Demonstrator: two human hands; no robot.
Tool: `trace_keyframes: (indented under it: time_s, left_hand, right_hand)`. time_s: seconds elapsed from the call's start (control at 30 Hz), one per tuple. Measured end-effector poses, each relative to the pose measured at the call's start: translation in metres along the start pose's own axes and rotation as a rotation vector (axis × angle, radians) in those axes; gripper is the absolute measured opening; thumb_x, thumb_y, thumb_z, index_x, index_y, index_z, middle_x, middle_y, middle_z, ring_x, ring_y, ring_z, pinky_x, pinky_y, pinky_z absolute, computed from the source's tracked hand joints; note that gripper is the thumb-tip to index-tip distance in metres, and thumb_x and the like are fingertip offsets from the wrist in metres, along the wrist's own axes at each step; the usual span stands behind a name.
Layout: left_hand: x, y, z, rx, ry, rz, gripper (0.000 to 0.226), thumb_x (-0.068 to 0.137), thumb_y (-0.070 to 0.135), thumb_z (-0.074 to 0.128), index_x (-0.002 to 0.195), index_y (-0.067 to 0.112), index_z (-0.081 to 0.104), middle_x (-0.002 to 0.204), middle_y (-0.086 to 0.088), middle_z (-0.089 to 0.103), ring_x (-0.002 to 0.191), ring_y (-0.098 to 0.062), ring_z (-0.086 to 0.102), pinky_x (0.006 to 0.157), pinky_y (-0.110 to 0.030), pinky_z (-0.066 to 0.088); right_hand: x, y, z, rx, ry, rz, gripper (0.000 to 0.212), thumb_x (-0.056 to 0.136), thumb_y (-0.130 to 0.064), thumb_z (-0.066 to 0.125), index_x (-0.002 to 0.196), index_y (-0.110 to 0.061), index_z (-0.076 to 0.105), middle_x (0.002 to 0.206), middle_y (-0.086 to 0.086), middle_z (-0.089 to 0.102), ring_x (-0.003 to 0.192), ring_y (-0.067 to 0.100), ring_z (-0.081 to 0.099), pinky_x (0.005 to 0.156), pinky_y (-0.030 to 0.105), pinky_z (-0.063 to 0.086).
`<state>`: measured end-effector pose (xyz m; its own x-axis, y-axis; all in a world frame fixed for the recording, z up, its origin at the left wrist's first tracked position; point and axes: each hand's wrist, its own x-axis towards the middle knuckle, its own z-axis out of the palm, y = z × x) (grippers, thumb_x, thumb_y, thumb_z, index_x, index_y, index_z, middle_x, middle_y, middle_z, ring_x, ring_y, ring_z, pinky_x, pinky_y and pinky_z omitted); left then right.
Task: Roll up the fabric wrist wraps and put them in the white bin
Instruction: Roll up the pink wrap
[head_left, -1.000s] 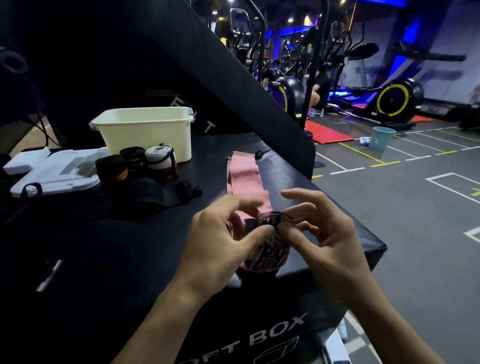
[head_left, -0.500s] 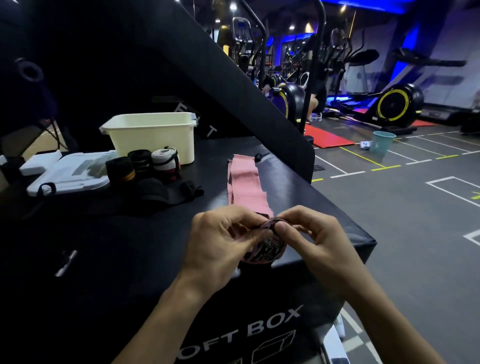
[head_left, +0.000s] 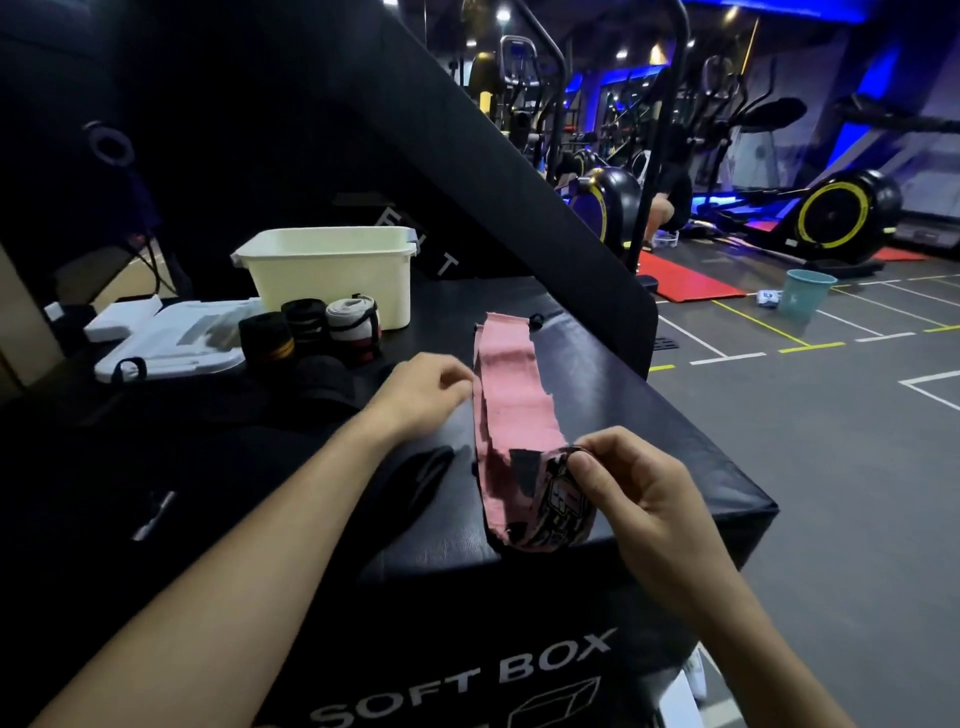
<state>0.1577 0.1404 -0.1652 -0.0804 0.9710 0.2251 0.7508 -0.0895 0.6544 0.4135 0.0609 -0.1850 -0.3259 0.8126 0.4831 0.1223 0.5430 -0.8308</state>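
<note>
left hand (head_left: 423, 387) now off the roll, fingers blurred beside pink wrap (head_left: 506, 395); right hand (head_left: 631, 486) pinching its rolled end

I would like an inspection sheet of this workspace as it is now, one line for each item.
Surface: black padded box marked SOFT BOX.
Job's things: pink wrist wrap, near end rolled, the rest lying flat; white bin behind; three rolled wraps standing in front of the bin.
Clutter: white lid-like plastic piece; dark fabric items, details unclear.
Hands: right hand pinches the rolled end; left hand touches the wrap's left edge, grip unclear.
Cables: dark cords at far left.
Surroundings: gym machines, teal bucket on the floor.
</note>
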Motion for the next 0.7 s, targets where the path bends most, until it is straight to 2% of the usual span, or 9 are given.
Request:
trace_keyframes:
  time_s: [0.07, 0.1, 0.17, 0.27, 0.33, 0.37, 0.43, 0.53, 0.7]
  left_hand:
    - [0.036, -0.002, 0.008, -0.049, 0.007, -0.068, 0.016, 0.091, 0.023, 0.067, 0.099, 0.015, 0.078, 0.098, 0.000, 0.075, 0.091, -0.016, 0.065, 0.090, -0.032, 0.051]
    - [0.051, -0.002, 0.012, -0.127, 0.013, -0.119, 0.018, 0.087, 0.029, 0.067, 0.091, 0.013, 0.076, 0.090, -0.005, 0.071, 0.083, -0.019, 0.060, 0.081, -0.034, 0.050]
    - [0.074, -0.002, 0.019, -0.285, 0.021, -0.243, 0.023, 0.083, 0.036, 0.066, 0.082, 0.013, 0.067, 0.078, -0.007, 0.058, 0.071, -0.020, 0.049, 0.063, -0.029, 0.042]
    - [0.101, -0.005, 0.030, -0.363, -0.044, -0.375, 0.026, 0.099, 0.030, 0.062, 0.096, 0.005, 0.066, 0.084, -0.008, 0.061, 0.059, -0.015, 0.057, 0.045, -0.021, 0.041]
    - [0.114, -0.004, 0.035, -0.409, -0.089, -0.410, 0.030, 0.100, 0.027, 0.063, 0.112, 0.001, 0.060, 0.097, -0.010, 0.063, 0.067, -0.017, 0.068, 0.050, -0.022, 0.050]
    - [0.119, -0.002, 0.037, -0.426, -0.111, -0.425, 0.028, 0.100, 0.024, 0.065, 0.113, 0.001, 0.058, 0.098, -0.011, 0.061, 0.072, -0.019, 0.070, 0.058, -0.025, 0.054]
    - [0.123, 0.001, 0.040, -0.406, -0.142, -0.455, 0.013, 0.097, 0.014, 0.067, 0.098, 0.006, 0.058, 0.088, -0.010, 0.058, 0.067, -0.018, 0.064, 0.064, -0.027, 0.053]
    - [0.127, 0.000, 0.043, -0.306, -0.134, -0.471, 0.015, 0.091, 0.005, 0.070, 0.081, 0.007, 0.060, 0.075, -0.008, 0.058, 0.058, -0.014, 0.055, 0.057, -0.024, 0.051]
    - [0.127, 0.003, 0.038, -0.237, -0.157, -0.454, 0.015, 0.093, 0.005, 0.066, 0.079, 0.006, 0.060, 0.074, -0.008, 0.057, 0.061, -0.017, 0.056, 0.060, -0.028, 0.052]
  right_hand:
    - [0.001, 0.003, 0.004, 0.002, -0.019, 0.005, 0.014, 0.096, -0.025, 0.062, 0.092, -0.013, 0.069, 0.083, 0.003, 0.071, 0.077, 0.019, 0.067, 0.071, 0.036, 0.055]
    - [0.002, 0.004, 0.006, 0.000, -0.030, 0.005, 0.016, 0.096, -0.027, 0.062, 0.093, -0.013, 0.069, 0.083, 0.004, 0.071, 0.079, 0.023, 0.068, 0.072, 0.040, 0.055]
    - [0.003, 0.007, 0.009, -0.005, -0.055, 0.005, 0.015, 0.096, -0.027, 0.062, 0.093, -0.014, 0.069, 0.083, 0.003, 0.071, 0.080, 0.024, 0.067, 0.073, 0.041, 0.055]
    - [0.005, 0.011, 0.010, -0.039, -0.100, 0.007, 0.010, 0.098, -0.022, 0.064, 0.091, -0.016, 0.068, 0.081, 0.000, 0.069, 0.077, 0.021, 0.067, 0.072, 0.038, 0.055]
    - [0.006, 0.014, 0.009, -0.077, -0.131, -0.011, 0.009, 0.098, -0.019, 0.065, 0.090, -0.019, 0.068, 0.080, -0.006, 0.069, 0.075, 0.010, 0.066, 0.071, 0.027, 0.052]
    - [0.006, 0.014, 0.009, -0.087, -0.146, -0.017, 0.009, 0.098, -0.019, 0.065, 0.089, -0.021, 0.068, 0.080, -0.011, 0.069, 0.075, 0.004, 0.065, 0.071, 0.022, 0.050]
    - [0.006, 0.016, 0.009, -0.096, -0.183, -0.015, 0.010, 0.098, -0.017, 0.066, 0.089, -0.022, 0.068, 0.080, -0.015, 0.068, 0.076, 0.001, 0.066, 0.072, 0.017, 0.048]
    - [0.004, 0.016, 0.009, -0.080, -0.236, 0.008, 0.009, 0.098, -0.016, 0.066, 0.090, -0.020, 0.070, 0.081, -0.011, 0.070, 0.075, 0.006, 0.068, 0.070, 0.019, 0.051]
    - [0.001, 0.012, 0.003, 0.004, -0.293, 0.066, 0.009, 0.097, -0.017, 0.068, 0.089, -0.020, 0.072, 0.082, -0.003, 0.073, 0.077, 0.008, 0.069, 0.069, 0.022, 0.052]
